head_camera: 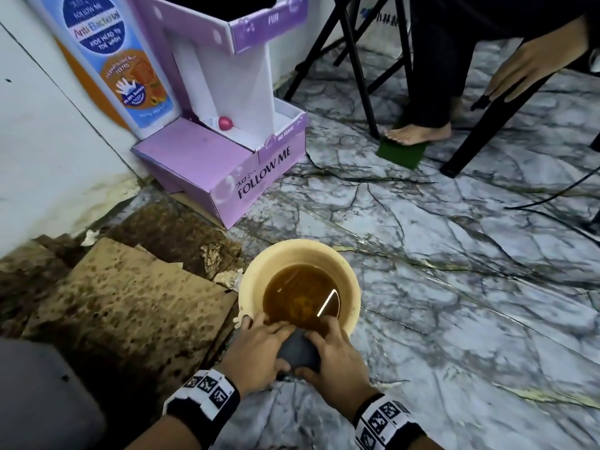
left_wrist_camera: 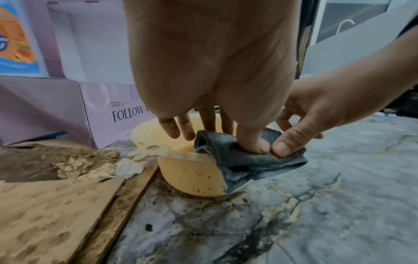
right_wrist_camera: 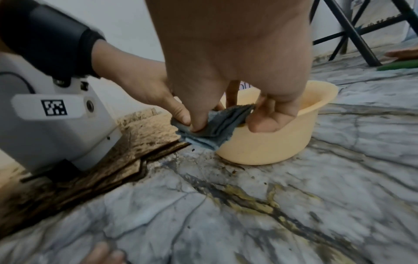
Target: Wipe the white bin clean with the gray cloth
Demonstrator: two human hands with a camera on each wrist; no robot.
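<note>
The white bin (head_camera: 352,287), a cream round tub, stands on the marble floor and holds brown water. The gray cloth (head_camera: 298,350) is draped over its near rim, bunched between both hands. My left hand (head_camera: 256,345) has its thumb on the cloth outside the rim and its fingers reaching inside the bin. Beside it, my right hand (head_camera: 334,349) pinches the cloth with its thumb, fingers curled over the rim. In the left wrist view the cloth (left_wrist_camera: 244,159) hangs down the bin wall (left_wrist_camera: 192,176). In the right wrist view the cloth (right_wrist_camera: 224,123) lies folded on the bin (right_wrist_camera: 271,148).
A purple cardboard display box (head_camera: 246,177) stands behind the bin against the wall. Stained, damp cardboard (head_camera: 130,303) lies to the left. Another person's bare foot (head_camera: 418,133) and black chair legs (head_camera: 357,76) are at the back right. A black cable (head_camera: 552,196) runs across the floor.
</note>
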